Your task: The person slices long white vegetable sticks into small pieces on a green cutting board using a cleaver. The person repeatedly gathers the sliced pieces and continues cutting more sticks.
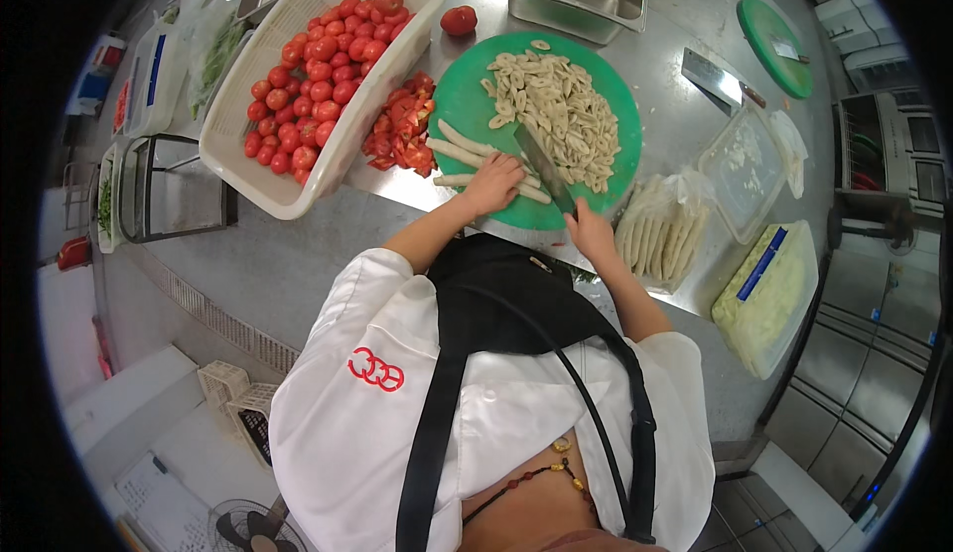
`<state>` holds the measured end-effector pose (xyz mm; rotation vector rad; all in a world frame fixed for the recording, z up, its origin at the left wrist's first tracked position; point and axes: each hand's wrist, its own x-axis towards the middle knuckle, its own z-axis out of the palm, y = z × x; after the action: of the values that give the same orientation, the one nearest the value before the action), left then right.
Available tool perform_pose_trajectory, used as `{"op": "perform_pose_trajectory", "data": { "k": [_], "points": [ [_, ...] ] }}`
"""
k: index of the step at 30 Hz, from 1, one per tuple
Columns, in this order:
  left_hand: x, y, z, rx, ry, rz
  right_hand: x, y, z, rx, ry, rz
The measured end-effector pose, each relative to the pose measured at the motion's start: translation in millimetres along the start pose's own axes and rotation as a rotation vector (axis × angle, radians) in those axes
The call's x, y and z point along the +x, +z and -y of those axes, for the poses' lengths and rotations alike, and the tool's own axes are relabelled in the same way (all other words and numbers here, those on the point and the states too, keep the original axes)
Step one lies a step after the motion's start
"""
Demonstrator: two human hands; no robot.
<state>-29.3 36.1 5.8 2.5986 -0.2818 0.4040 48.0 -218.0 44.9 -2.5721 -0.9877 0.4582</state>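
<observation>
On a round green cutting board (465, 75) lie several long pale sticks (456, 152), possibly sausages or dough rolls. My left hand (494, 184) presses down on them, fingers bent over their right-hand ends. A cleaver (546, 168) is gripped by its handle in my right hand (590, 230). Its blade slants up and left, between the sticks and a heap of thin oval slices (569, 109). The heap covers the board's right and upper part. Part of the blade's far tip lies close against the slices.
Left of the board are chopped tomatoes (406, 126) and a white plastic basket (223, 135) of whole tomatoes (320, 68). A steel pan (573, 5) stands behind. Rightward lie another cleaver (711, 77), bagged pale sticks (663, 235), a plastic lid (744, 161) and a filled container (774, 306).
</observation>
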Motion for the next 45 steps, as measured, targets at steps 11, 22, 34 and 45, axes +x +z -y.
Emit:
{"op": "perform_pose_trajectory", "data": {
  "k": [11,22,34,45],
  "points": [
    [-3.0,-2.6,-1.0,-0.043,-0.027,0.036,-35.0,-29.9,10.3,-0.038,0.060,0.171],
    [-7.7,-4.5,0.7,-0.024,-0.044,-0.028,-4.8,-11.9,29.4,0.062,0.109,-0.015],
    [-5.5,-5.2,3.8,-0.025,-0.034,0.036,9.0,17.2,31.5,0.081,0.154,-0.026],
    [-10.0,-12.1,5.6,0.041,-0.049,0.045,-11.2,-8.9,40.1,0.003,0.096,0.146]
  ]
}}
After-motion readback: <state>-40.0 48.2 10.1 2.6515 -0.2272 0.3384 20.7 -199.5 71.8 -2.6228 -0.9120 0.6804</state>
